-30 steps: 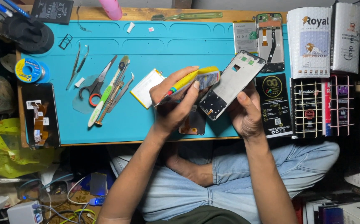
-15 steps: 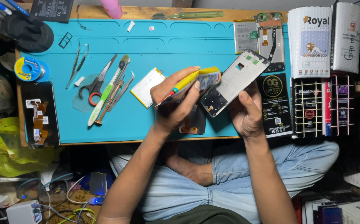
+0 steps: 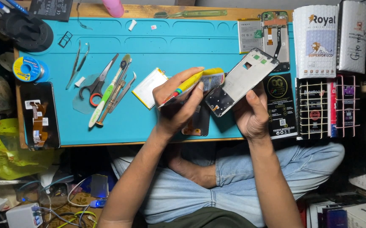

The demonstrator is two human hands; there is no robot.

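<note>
Left hand (image 3: 178,107) clenched around yellow glue tube (image 3: 200,81), nozzle end touching lower edge of phone frame (image 3: 242,81). Right hand (image 3: 252,114) grasps phone frame from below, frame tilted above near edge of blue mat (image 3: 170,42). Loose battery (image 3: 148,88) just left of left hand. Scissors (image 3: 96,84) and tweezers (image 3: 78,63) farther left on mat.

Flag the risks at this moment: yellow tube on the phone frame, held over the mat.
1. The left hand presses the yellow tube at the edge of the phone frame; too much could squeeze out and smear inside.
2. The right hand holds the frame tilted in the air by one end, so it might slip or twist.
3. The scissors and tweezers lie loose on the blue mat, near the left forearm's sweep.
</note>
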